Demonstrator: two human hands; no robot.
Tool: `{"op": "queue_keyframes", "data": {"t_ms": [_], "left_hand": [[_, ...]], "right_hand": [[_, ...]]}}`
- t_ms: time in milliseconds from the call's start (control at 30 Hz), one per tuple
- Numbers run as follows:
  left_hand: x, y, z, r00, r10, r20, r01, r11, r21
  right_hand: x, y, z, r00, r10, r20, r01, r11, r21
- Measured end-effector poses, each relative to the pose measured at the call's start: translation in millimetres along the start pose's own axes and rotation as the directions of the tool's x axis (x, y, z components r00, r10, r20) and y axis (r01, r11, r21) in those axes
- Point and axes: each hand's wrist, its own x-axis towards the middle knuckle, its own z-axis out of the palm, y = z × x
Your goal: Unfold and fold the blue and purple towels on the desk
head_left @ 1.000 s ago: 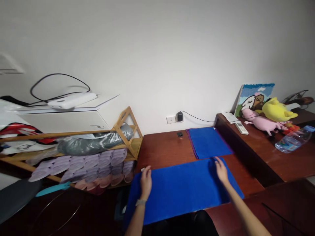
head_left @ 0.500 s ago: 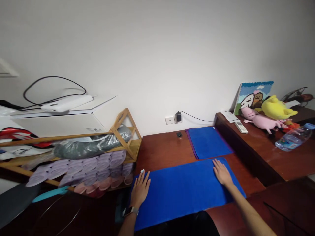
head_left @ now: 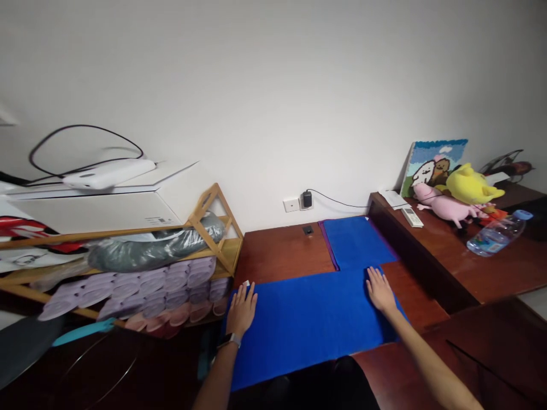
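A blue cloth (head_left: 307, 319) lies spread flat across the near part of the brown wooden table. My left hand (head_left: 242, 310), with a watch on its wrist, rests palm down on the cloth's left end, fingers spread. Near the far right corner, my right hand (head_left: 380, 291) also lies flat on the cloth with fingers stretched out. A small white tag (head_left: 247, 283) shows by the left fingertips. Just beyond the cloth lies a folded blue cloth (head_left: 356, 242), with a purple edge showing under it.
On the left, a wooden rack (head_left: 233, 256) holds several lilac and pink slippers (head_left: 141, 285) and a white box (head_left: 98, 213). A raised desk (head_left: 491, 279) at right bears plush toys, a plastic bottle (head_left: 499, 233) and a remote (head_left: 412, 217). A charger (head_left: 306, 199) is plugged into the wall.
The view has shifted slightly, so the scene sits a little further up and left. Both hands stay flat on the cloth; its right edge now lies closer to my right hand.
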Motion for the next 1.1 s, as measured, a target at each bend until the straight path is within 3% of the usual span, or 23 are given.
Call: {"op": "queue_keyframes", "data": {"t_ms": [100, 167, 233, 267, 300, 367, 533, 633, 700, 800, 900, 1000, 1067, 1100], "left_hand": [[-28, 67, 12.2, 0.986, 0.161, 0.046, -0.158, 0.986, -0.054], [-46, 114, 24.2, 0.945, 0.301, 0.129, -0.288, 0.951, -0.109], [-59, 141, 32.5, 0.934, 0.316, 0.168, -0.298, 0.947, -0.123], [-63, 143, 34.0, 0.941, 0.291, 0.175, -0.274, 0.955, -0.115], [-67, 137, 33.6, 0.952, 0.253, 0.174, -0.239, 0.966, -0.101], [-74, 104, 27.8, 0.975, 0.158, 0.154, -0.150, 0.987, -0.063], [-114, -5, 5.7, 0.995, -0.096, 0.037, 0.095, 0.995, 0.026], [-139, -31, -0.2, 0.992, -0.124, 0.004, 0.124, 0.992, 0.019], [-146, -28, -1.7, 0.992, -0.128, -0.011, 0.128, 0.991, 0.022], [-143, 3, -2.1, 0.996, -0.085, -0.038, 0.087, 0.995, 0.055], [-130, 64, 2.9, 0.997, 0.077, -0.014, -0.076, 0.995, 0.068], [-118, 129, 13.0, 0.953, 0.294, 0.069, -0.298, 0.953, 0.054], [-114, 149, 17.3, 0.935, 0.337, 0.110, -0.344, 0.937, 0.058], [-114, 147, 17.2, 0.944, 0.309, 0.120, -0.319, 0.945, 0.074]], "right_hand": [[-36, -74, 19, 0.984, -0.179, -0.012, 0.179, 0.979, 0.094], [-58, -125, 33, 0.946, -0.321, 0.046, 0.311, 0.938, 0.152], [-71, -160, 42, 0.908, -0.407, 0.101, 0.385, 0.904, 0.184], [-74, -165, 44, 0.898, -0.424, 0.120, 0.399, 0.898, 0.185], [-74, -162, 43, 0.897, -0.421, 0.133, 0.397, 0.901, 0.174], [-68, -132, 35, 0.922, -0.362, 0.138, 0.347, 0.930, 0.120], [-50, 6, 2, 0.994, -0.074, 0.084, 0.079, 0.995, -0.067], [-39, 57, -13, 0.994, -0.017, 0.106, 0.028, 0.994, -0.101], [-33, 63, -20, 0.991, -0.008, 0.136, 0.022, 0.995, -0.100], [-33, 27, -23, 0.995, 0.002, 0.098, 0.006, 0.996, -0.086], [-59, -53, -8, 0.994, -0.110, -0.019, 0.109, 0.994, -0.028], [-101, -139, 20, 0.936, -0.350, -0.021, 0.351, 0.936, 0.038], [-123, -168, 34, 0.916, -0.401, -0.005, 0.400, 0.914, 0.064], [-129, -170, 37, 0.917, -0.400, 0.012, 0.398, 0.915, 0.073]]}}
